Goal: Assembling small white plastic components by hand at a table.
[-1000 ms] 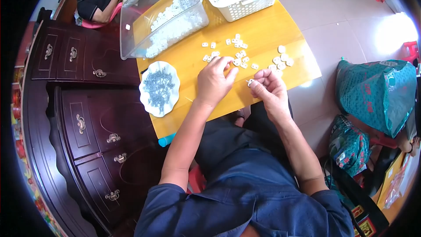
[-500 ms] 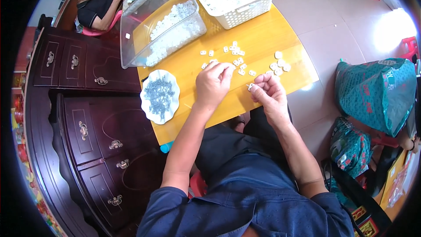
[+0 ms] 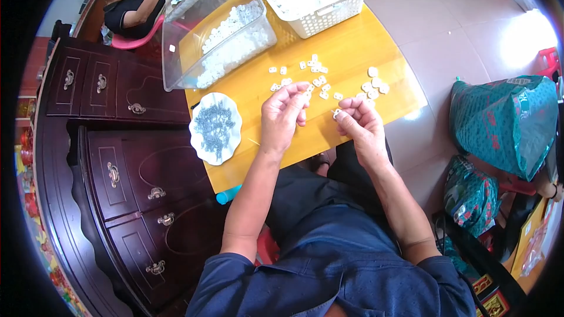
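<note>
Above the near part of the table, my left hand pinches a small white plastic piece between thumb and fingertips. A short gap to its right, my right hand is closed with thumb against fingers on a small white part, mostly covered by the fingertips. Flat white two-holed pieces lie scattered just beyond my hands. Round white discs are grouped on the table past my right hand. Left of my left forearm sits a scalloped white dish filled with small grey metal-looking parts.
A clear plastic bin with white parts and a white perforated basket stand at the table's far side. Dark wooden drawers border the left. Teal bags stand at right. Another person sits at far left.
My left hand has turned and its fingertips now show a white piece. The right hand has barely moved, its small part tilted differently. The other person's arm has risen.
</note>
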### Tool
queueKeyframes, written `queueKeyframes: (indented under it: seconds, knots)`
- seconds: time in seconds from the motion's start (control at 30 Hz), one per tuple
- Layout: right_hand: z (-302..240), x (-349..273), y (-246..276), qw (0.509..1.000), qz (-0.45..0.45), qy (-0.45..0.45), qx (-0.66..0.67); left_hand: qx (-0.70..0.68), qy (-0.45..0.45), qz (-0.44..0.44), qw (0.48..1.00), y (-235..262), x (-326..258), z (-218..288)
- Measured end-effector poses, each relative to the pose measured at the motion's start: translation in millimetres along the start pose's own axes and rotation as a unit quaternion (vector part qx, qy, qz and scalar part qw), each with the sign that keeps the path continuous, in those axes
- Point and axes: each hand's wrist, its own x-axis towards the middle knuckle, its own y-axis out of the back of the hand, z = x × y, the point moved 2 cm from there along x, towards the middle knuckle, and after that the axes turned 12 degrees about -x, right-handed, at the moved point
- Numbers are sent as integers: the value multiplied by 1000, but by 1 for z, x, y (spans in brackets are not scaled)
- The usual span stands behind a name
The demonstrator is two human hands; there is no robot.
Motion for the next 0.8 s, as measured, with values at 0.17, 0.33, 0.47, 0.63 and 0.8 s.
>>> queueKeyframes:
  seconds: [0.17, 0.33, 0.47, 0.63, 0.8]
  knots:
    - [1, -2, -1, 1000, -5, -14, -10, -15, 47, -51, 997, -7, -16, 1]
    - [-1, 0, -3, 1000, -2, -16, -16, 2, 32, -78, 996, -11, -20, 1]
    - [-5, 2, -5, 1000, -5, -19, -19, 3, 12, -79, 997, -12, -19, 5]
    - [-2, 2, -4, 999, -1, -15, -30, 1, 20, -49, 999, -8, -21, 7]
    - [1, -3, -2, 1000, 1, -4, -9, 38, 28, -42, 998, 0, -26, 0]
